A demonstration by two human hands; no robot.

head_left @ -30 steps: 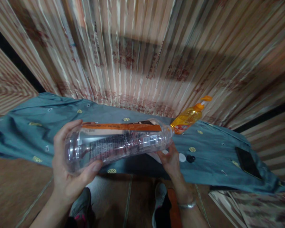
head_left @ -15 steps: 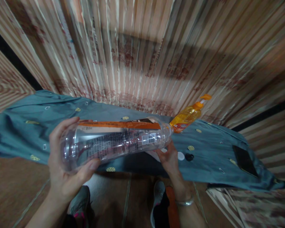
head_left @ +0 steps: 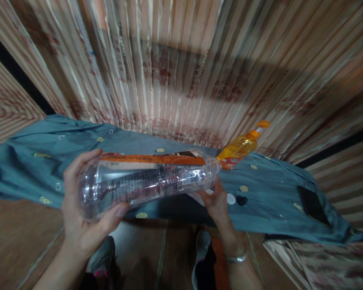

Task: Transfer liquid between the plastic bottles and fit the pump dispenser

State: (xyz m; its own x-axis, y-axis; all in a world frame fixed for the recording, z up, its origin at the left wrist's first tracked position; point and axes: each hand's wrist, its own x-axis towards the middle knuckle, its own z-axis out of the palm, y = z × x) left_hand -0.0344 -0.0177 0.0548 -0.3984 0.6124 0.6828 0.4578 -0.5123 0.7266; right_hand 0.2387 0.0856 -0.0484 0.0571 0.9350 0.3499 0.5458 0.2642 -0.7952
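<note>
A large clear plastic bottle (head_left: 151,173) with an orange, white and dark printed label lies sideways in the air, its neck to the right. My left hand (head_left: 81,201) wraps round its wide base, thumb on the near side. Below the neck is my right hand (head_left: 214,199), a silver bangle on its wrist; its fingers close at the neck and are partly hidden behind it. Just past the bottle's mouth stands a pump bottle (head_left: 237,149) of yellow-orange liquid with an orange pump head. A small white disc (head_left: 230,199) and a small black object (head_left: 241,200) lie right of my right hand.
A blue-green patterned cloth (head_left: 266,209) covers the narrow table. A dark phone-like slab (head_left: 313,204) lies near its right end. Behind hangs a pleated striped curtain (head_left: 181,80). My shoes (head_left: 202,245) stand on the tiled floor below the near edge.
Almost nothing differs. The bottle and both hands hold nearly the same place, with only a very slight shift of the view.
</note>
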